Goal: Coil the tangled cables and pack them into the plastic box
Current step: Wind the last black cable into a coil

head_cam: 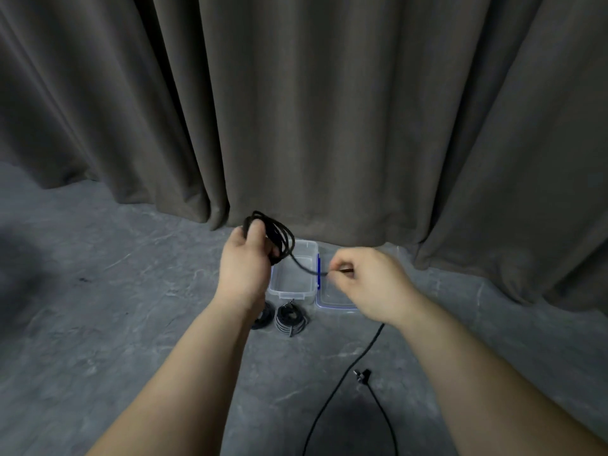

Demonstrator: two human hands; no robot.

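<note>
Now left hand [245,261] grips upright cable coil [274,236]; right hand [365,278] pinches strand.

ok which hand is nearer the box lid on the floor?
Right. The right hand pinches the cable directly above the lid, overlapping it in view. The left hand holds the coil off past the open plastic box.

You have one view only, from the camera on your head, looking forward and down over both forearms. It sits close to your left hand [245,263] and right hand [368,281], which lie near the frame's middle. Beyond the grip rises a curtain [329,110]; beneath and nearer than it lies the grey floor [98,324].
</note>
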